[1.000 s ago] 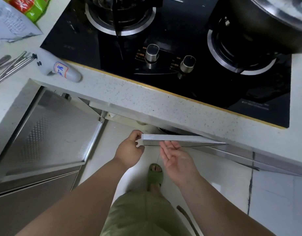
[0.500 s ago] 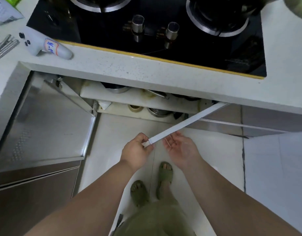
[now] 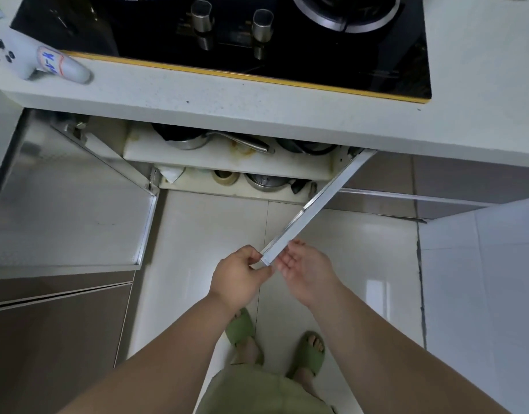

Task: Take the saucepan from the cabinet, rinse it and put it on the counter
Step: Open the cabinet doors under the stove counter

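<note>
Below the counter point(image 3: 227, 103) the cabinet stands with both doors swung out. My left hand point(image 3: 239, 276) pinches the free end of the right cabinet door point(image 3: 314, 204), seen edge-on. My right hand point(image 3: 302, 264) is flat against the door's other side, fingers spread. On the upper shelf point(image 3: 227, 158) lies a steel saucepan point(image 3: 185, 140) with a long handle point(image 3: 242, 141) pointing right, partly hidden under the counter edge. Another pan point(image 3: 308, 146) sits at the shelf's right.
The left cabinet door point(image 3: 69, 210) hangs wide open over the floor. On the lower shelf are a tape roll point(image 3: 225, 177) and a steel pot point(image 3: 267, 182). A black gas hob point(image 3: 227, 34) fills the counter top. A white controller point(image 3: 48, 65) lies at the counter's left.
The right door has swung from nearly shut to wide open, both hands following its end toward me. The shelves and pans inside have come into sight.
</note>
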